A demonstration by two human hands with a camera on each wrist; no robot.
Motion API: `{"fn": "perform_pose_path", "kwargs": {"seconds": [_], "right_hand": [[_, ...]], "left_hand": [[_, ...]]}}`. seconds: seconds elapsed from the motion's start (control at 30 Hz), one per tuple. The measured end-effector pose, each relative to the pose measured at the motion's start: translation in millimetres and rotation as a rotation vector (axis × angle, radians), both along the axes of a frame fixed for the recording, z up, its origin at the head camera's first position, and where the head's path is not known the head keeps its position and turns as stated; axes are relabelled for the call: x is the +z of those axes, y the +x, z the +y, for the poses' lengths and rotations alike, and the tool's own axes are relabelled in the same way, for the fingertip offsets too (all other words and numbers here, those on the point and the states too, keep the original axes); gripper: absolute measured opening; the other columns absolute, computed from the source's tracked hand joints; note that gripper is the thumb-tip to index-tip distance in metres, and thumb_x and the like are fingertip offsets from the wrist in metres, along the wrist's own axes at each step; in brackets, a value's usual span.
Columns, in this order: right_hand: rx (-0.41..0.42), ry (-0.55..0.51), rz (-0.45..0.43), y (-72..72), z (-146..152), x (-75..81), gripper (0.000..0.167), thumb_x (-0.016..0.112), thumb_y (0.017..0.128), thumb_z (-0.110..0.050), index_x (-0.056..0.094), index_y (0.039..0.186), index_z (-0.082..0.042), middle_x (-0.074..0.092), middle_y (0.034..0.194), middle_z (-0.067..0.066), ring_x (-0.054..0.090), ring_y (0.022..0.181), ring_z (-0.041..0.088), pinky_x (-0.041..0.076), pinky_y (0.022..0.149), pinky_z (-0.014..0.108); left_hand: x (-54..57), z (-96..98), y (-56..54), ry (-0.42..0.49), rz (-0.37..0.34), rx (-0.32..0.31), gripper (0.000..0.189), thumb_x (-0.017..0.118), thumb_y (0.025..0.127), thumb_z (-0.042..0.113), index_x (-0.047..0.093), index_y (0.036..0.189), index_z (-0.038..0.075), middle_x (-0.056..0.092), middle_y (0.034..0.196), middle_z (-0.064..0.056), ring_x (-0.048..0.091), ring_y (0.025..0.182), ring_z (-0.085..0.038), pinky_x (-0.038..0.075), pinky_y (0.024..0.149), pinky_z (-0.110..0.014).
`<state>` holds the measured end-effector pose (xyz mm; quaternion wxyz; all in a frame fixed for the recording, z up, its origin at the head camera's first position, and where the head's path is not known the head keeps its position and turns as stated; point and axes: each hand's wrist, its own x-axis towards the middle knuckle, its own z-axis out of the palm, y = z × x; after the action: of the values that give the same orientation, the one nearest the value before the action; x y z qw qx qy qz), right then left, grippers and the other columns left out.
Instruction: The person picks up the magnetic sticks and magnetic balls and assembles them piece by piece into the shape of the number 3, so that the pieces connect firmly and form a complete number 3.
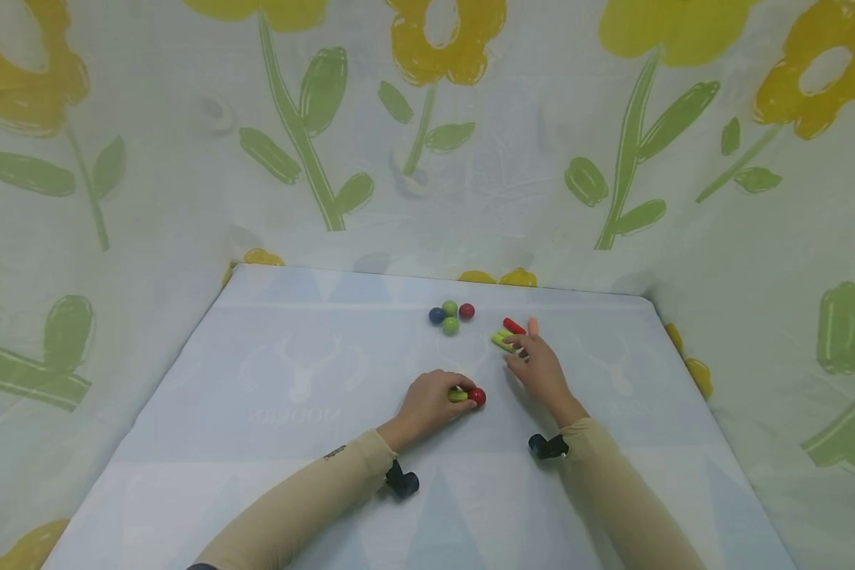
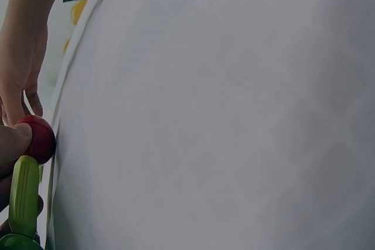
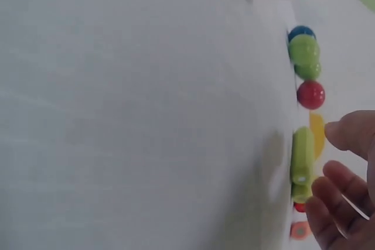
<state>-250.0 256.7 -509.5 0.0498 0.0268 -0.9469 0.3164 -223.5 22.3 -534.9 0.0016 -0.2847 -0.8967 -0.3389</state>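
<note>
My left hand (image 1: 431, 398) pinches a red ball (image 1: 476, 397) between thumb and fingers. A yellow-green ribbed rod (image 2: 24, 197) extends from that ball, and a green ball (image 2: 19, 242) sits at its other end, cut off by the left wrist view's lower edge. To the right, my right hand (image 1: 544, 376) hovers over the table with fingers spread and loosely bent, holding nothing. Close to its fingertips lie yellow-green rods (image 3: 302, 156). Just behind them are a red rod (image 1: 514, 325) and an orange rod (image 1: 533, 325).
Toward the back of the white-clothed table (image 1: 299, 356) stand a blue ball (image 1: 437, 316), two green balls (image 1: 450, 325) and another red ball (image 1: 467, 311), grouped together. A flower-patterned curtain (image 1: 513, 174) borders the table's back and sides.
</note>
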Motion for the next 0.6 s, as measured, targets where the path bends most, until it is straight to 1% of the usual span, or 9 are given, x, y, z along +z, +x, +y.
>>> {"fn": "perform_pose_path", "kwargs": {"seconds": [0.1, 0.2, 0.3, 0.37, 0.5, 0.57, 0.6], "right_hand": [[-0.027, 0.033, -0.024, -11.4, 1.6, -0.4, 0.031, 0.069, 0.094, -0.012, 0.068, 0.125, -0.008, 0.061, 0.114, 0.014, 0.059, 0.107, 0.032, 0.05, 0.092, 0.049], [-0.031, 0.08, -0.045, -20.0, 2.8, -2.9, 0.032, 0.069, 0.094, -0.013, 0.068, 0.126, -0.008, 0.061, 0.117, 0.016, 0.057, 0.107, 0.032, 0.048, 0.095, 0.051], [-0.02, 0.11, -0.043, -25.3, 2.8, -6.2, 0.032, 0.069, 0.094, -0.012, 0.069, 0.126, -0.008, 0.063, 0.119, 0.017, 0.057, 0.104, 0.032, 0.046, 0.097, 0.051], [-0.013, 0.107, -0.03, -27.4, 1.9, -8.8, 0.033, 0.069, 0.094, -0.012, 0.069, 0.126, -0.007, 0.065, 0.117, 0.016, 0.057, 0.101, 0.03, 0.047, 0.094, 0.049], [-0.023, 0.079, -0.021, -30.1, -0.6, -12.5, 0.033, 0.07, 0.095, -0.015, 0.069, 0.126, -0.008, 0.07, 0.111, 0.012, 0.061, 0.099, 0.027, 0.048, 0.091, 0.047], [-0.036, 0.062, -0.033, -30.8, -1.5, -12.8, 0.031, 0.07, 0.096, -0.017, 0.069, 0.125, -0.009, 0.071, 0.108, 0.011, 0.063, 0.1, 0.027, 0.049, 0.091, 0.047], [-0.044, 0.052, -0.045, -31.0, -1.8, -12.4, 0.03, 0.069, 0.096, -0.018, 0.069, 0.125, -0.01, 0.071, 0.109, 0.011, 0.063, 0.101, 0.027, 0.048, 0.092, 0.047]], "left_hand": [[-0.3, 0.3, 0.0, -0.007, -0.007, 0.001, 0.025, 0.079, 0.09, 0.035, 0.078, 0.112, 0.021, 0.073, 0.101, 0.011, 0.06, 0.087, -0.006, 0.05, 0.084, -0.029], [-1.3, 0.8, -0.1, -0.019, -0.011, 0.003, 0.026, 0.078, 0.091, 0.036, 0.077, 0.113, 0.022, 0.073, 0.101, 0.011, 0.061, 0.09, -0.006, 0.05, 0.086, -0.03], [-2.5, 1.3, -0.2, -0.028, -0.011, 0.008, 0.027, 0.077, 0.091, 0.037, 0.077, 0.114, 0.022, 0.073, 0.103, 0.011, 0.062, 0.092, -0.007, 0.051, 0.087, -0.03], [-3.1, 1.3, -0.2, -0.028, -0.01, 0.011, 0.027, 0.078, 0.091, 0.037, 0.077, 0.114, 0.022, 0.073, 0.104, 0.011, 0.061, 0.091, -0.006, 0.05, 0.087, -0.03], [-3.1, 1.0, -0.6, -0.024, -0.004, 0.011, 0.026, 0.078, 0.091, 0.037, 0.077, 0.113, 0.023, 0.073, 0.103, 0.011, 0.06, 0.089, -0.006, 0.05, 0.085, -0.029], [-2.8, 0.8, -0.7, -0.023, 0.003, 0.009, 0.026, 0.078, 0.091, 0.037, 0.077, 0.113, 0.022, 0.073, 0.103, 0.011, 0.06, 0.089, -0.006, 0.05, 0.085, -0.03], [-2.7, 0.9, -0.6, -0.02, 0.003, 0.007, 0.026, 0.078, 0.091, 0.037, 0.077, 0.113, 0.022, 0.073, 0.103, 0.011, 0.061, 0.089, -0.006, 0.05, 0.085, -0.03]]}}
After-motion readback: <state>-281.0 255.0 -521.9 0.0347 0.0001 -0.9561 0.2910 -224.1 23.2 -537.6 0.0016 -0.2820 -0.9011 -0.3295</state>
